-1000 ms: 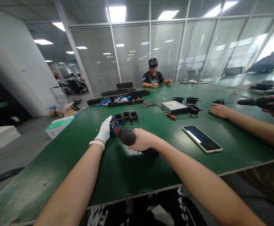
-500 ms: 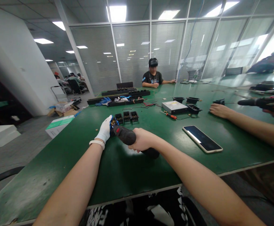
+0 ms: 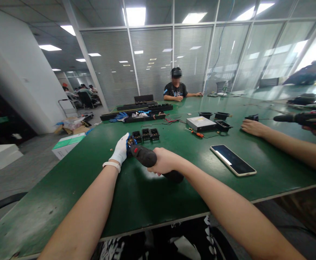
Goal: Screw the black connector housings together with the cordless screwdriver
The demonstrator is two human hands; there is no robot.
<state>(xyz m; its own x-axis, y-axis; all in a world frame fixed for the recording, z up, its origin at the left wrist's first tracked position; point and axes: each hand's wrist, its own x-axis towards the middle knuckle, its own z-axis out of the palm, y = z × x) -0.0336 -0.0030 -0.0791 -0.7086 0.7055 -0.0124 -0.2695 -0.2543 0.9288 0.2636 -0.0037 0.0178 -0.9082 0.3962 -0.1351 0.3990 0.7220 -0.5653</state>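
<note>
Right hand [image 3: 163,161]: fingers wrapped tight around the grip of a black driver [image 3: 147,157], which lies nearly level above the counter [image 3: 136,202], its nose toward the left hand. Left hand [image 3: 120,148], in a white glove with blue palm: fingers curled on a small black part [image 3: 131,141] resting on the counter, pressed against the driver's nose; the exact contact point is hidden by the glove, and the tip probably sits in the part. A pale band [image 3: 111,164] circles the left wrist.

Just beyond the part, three black trays [image 3: 146,134] stand in a row, touching or nearly so. A small brass piece [image 3: 111,148] lies left of the glove. To the right, well apart, a phone [image 3: 233,160] lies face up. Farther back: a grey box [image 3: 200,122], an orange-handled screwdriver [image 3: 195,132] beside it, and more black trays [image 3: 222,125].

At the right edge a co-worker's hand [image 3: 251,127] rests flat on the counter; their other hand holds a second driver [image 3: 301,117]. A seated person [image 3: 176,87] faces the far end.
</note>
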